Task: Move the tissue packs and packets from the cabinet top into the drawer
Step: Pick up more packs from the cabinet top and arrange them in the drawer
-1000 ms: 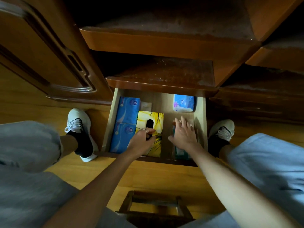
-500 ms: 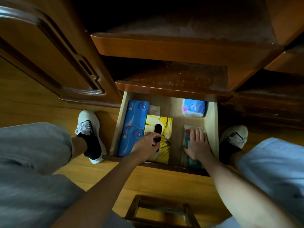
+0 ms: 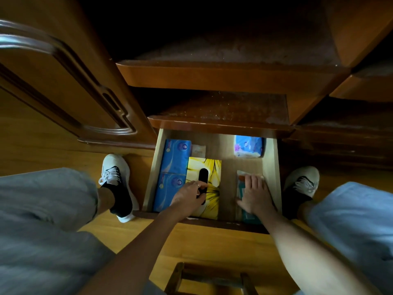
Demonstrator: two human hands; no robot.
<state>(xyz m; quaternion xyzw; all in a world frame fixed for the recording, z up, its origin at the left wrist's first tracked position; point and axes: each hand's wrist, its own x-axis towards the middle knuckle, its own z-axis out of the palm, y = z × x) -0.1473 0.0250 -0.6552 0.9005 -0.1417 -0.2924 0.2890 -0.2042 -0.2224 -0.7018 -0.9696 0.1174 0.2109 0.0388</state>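
The open wooden drawer (image 3: 152, 171) holds two blue tissue packs (image 3: 176, 155) stacked along its left wall. A yellow tissue box (image 3: 213, 169) with a black oval slot lies beside them. My left hand (image 3: 187, 195) rests on the yellow box with fingers curled at the slot's near end. My right hand (image 3: 256, 194) presses flat on a teal and white packet (image 3: 240, 177) by the right wall. A light blue tissue pack (image 3: 247, 146) lies at the drawer's back right. A small white packet (image 3: 198, 149) sits behind the yellow box.
The cabinet top (image 3: 223, 109) juts out above the drawer, with a second dusty shelf (image 3: 234, 56) higher up. A carved cabinet door (image 3: 63, 86) stands at the left. My shoes (image 3: 116, 173) flank the drawer on the wood floor. A wooden stool (image 3: 208, 279) sits below.
My right hand has slid back toward the drawer front over the teal packet, fingers closing together. My left hand has stayed on the yellow box. The camera has shifted slightly.
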